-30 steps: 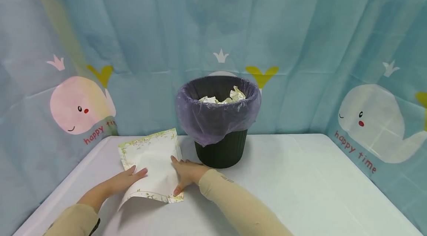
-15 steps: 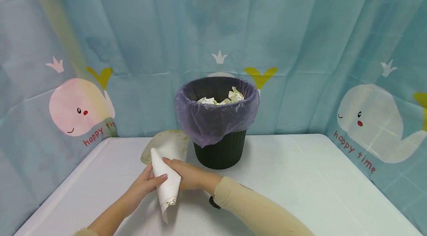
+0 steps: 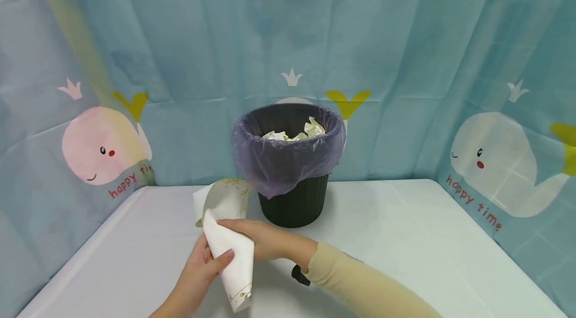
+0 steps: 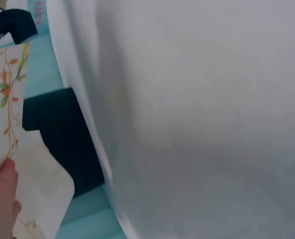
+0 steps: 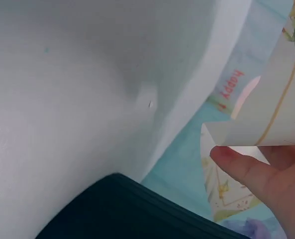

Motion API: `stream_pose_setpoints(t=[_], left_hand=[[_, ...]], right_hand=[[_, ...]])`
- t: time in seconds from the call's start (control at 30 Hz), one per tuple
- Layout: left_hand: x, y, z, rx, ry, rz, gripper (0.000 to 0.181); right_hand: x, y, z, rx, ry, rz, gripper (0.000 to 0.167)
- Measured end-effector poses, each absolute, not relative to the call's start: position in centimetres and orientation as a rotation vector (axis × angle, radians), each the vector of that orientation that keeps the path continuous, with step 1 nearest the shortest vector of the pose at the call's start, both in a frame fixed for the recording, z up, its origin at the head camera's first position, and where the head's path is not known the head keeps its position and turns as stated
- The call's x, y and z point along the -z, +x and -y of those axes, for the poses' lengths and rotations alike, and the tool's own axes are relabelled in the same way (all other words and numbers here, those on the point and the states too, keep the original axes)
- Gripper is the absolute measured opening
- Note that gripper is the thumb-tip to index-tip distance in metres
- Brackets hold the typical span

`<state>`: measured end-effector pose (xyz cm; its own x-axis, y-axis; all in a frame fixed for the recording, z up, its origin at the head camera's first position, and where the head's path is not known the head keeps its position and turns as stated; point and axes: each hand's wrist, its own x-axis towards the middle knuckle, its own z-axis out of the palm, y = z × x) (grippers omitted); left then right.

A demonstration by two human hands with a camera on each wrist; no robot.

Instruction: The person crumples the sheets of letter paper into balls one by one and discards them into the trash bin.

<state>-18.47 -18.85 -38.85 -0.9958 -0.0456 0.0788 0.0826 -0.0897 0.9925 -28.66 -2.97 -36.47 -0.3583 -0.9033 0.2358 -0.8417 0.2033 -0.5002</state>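
A white sheet of paper (image 3: 231,258) with a floral border is curled over on itself in the head view, raised above the table left of the bin. My left hand (image 3: 198,270) grips it from the near left, thumb across the front. From the right, my right hand (image 3: 272,240) holds its folded edge, thumb on top; most of its fingers are hidden behind the paper. The left wrist view catches part of the left hand (image 4: 3,204) on the sheet's printed border (image 4: 8,94). Thumb and fingers of the right hand (image 5: 271,184) pinch the sheet (image 5: 261,119) in the right wrist view.
A dark green bin (image 3: 294,203) with a purple plastic liner (image 3: 288,158) stands at the back middle of the white table (image 3: 405,248). Crumpled paper (image 3: 313,128) shows inside it. A blue whale-print curtain (image 3: 387,48) surrounds the table's back and sides.
The sheet, spread out under both hands a second ago, has been lifted and folded over. Over the last half second, both hands have shifted slightly right and nearer with it.
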Motion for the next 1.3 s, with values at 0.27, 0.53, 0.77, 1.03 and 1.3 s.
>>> stream_pose_setpoints(t=[0.27,0.53,0.77,1.03,1.3], left_hand=[[39.6,-18.0,17.7,2.159,0.153,2.113,0.039],[39.8,-17.9,16.4,2.086,0.073,1.994,0.018],[39.2,-17.7,15.2,2.038,-0.132,1.939,0.02],[37.3,-16.6,14.3,1.946,-0.298,2.378,0.048],[33.0,-15.2,16.0,1.656,-0.187,2.747,0.031]], right_hand=[[36.0,-27.9,1.6,0.778,-1.831,-2.288,0.064],[33.7,-27.0,-0.3,0.562,-1.743,-2.037,0.1],[32.5,-26.1,-1.6,0.527,-1.84,-2.294,0.084],[34.4,-26.7,-4.4,0.485,-2.189,-2.793,0.047],[34.6,-27.2,-8.4,0.03,-2.437,-2.935,0.048]])
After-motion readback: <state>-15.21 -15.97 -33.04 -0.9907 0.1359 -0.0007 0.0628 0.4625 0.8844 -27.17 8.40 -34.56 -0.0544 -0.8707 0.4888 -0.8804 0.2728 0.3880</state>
